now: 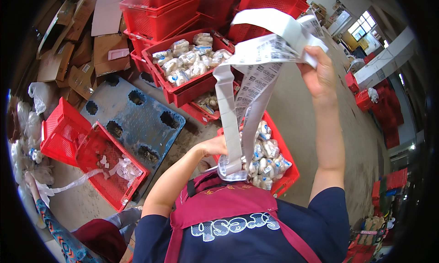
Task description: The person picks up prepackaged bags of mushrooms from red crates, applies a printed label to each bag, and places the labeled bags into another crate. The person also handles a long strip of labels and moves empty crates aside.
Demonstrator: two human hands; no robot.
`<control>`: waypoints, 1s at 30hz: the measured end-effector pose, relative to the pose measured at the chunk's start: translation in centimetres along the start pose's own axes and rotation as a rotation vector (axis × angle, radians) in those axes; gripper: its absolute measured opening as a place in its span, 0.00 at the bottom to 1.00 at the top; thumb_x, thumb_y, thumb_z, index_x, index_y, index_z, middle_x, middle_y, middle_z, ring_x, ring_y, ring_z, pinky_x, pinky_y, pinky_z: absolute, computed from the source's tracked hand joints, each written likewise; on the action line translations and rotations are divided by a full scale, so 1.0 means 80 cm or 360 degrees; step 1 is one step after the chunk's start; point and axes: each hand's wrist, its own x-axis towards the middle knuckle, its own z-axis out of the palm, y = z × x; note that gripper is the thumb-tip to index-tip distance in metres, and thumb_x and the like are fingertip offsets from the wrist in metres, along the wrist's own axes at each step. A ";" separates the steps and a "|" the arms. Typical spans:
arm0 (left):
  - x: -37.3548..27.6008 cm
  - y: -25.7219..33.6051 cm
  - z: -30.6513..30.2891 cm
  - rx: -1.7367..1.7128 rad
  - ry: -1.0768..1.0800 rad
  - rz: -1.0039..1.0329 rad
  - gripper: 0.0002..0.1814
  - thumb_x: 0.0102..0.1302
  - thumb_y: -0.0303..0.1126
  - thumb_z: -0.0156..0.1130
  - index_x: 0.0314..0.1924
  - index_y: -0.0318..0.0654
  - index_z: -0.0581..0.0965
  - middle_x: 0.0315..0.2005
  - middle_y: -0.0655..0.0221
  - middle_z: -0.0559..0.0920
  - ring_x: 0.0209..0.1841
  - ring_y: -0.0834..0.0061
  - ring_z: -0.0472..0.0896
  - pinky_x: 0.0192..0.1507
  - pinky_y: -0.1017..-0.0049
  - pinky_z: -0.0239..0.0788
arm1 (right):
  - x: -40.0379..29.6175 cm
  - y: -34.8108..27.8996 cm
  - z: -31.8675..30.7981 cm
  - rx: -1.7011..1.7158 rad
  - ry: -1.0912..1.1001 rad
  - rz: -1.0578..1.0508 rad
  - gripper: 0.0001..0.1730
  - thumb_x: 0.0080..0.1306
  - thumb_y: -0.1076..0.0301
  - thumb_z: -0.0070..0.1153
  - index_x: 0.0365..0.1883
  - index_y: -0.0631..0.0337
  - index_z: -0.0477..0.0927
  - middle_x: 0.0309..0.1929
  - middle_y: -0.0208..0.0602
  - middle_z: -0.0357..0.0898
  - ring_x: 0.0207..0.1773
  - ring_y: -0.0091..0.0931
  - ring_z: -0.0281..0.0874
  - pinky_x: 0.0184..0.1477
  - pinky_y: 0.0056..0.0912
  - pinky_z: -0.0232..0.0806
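My right hand [319,71] is raised at the upper right and grips a long strip of printed paper labels [259,50]. The strip loops over and hangs in several folds down to my maroon apron [223,204]. Lower down, my left hand [214,145] is beside the hanging strip, its fingers hidden behind the paper, so its hold cannot be made out. Below the strip stands a red plastic crate [289,168] of bagged pale produce [269,160], possibly mushrooms; the bags bear small labels.
Another red crate [171,88] of similar bags sits ahead, by stacked red crates [164,16]. At left are a worn blue pallet [137,115], a red crate with paper scraps [103,180] and flattened cardboard boxes [109,50]. A co-worker's patterned sleeve [58,232] shows lower left.
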 end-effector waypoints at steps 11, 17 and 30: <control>0.014 -0.034 -0.001 -0.1549 -0.0097 -0.0368 0.28 0.63 0.41 0.58 0.59 0.34 0.67 0.51 0.61 0.76 0.51 0.70 0.76 0.56 0.68 0.68 | 0.013 -0.005 0.057 -0.0061 -0.0090 -0.0226 0.20 0.56 0.74 0.55 0.48 0.66 0.70 0.45 0.34 0.75 0.47 0.26 0.73 0.52 0.31 0.66; -0.008 0.070 0.027 -0.1464 0.0324 0.0076 0.40 0.59 0.51 0.61 0.65 0.35 0.60 0.58 0.60 0.70 0.55 0.66 0.74 0.53 0.68 0.71 | 0.048 -0.008 0.035 -0.0192 0.0167 -0.0350 0.15 0.54 0.77 0.55 0.42 0.67 0.74 0.40 0.37 0.76 0.41 0.29 0.75 0.43 0.34 0.71; -0.005 0.012 -0.005 -0.1712 -0.0070 -0.0321 0.42 0.44 0.37 0.70 0.59 0.29 0.64 0.49 0.53 0.75 0.50 0.58 0.76 0.52 0.58 0.70 | 0.065 0.049 0.022 -0.0304 0.0363 -0.0300 0.20 0.51 0.76 0.58 0.45 0.64 0.73 0.41 0.36 0.77 0.41 0.28 0.75 0.43 0.32 0.69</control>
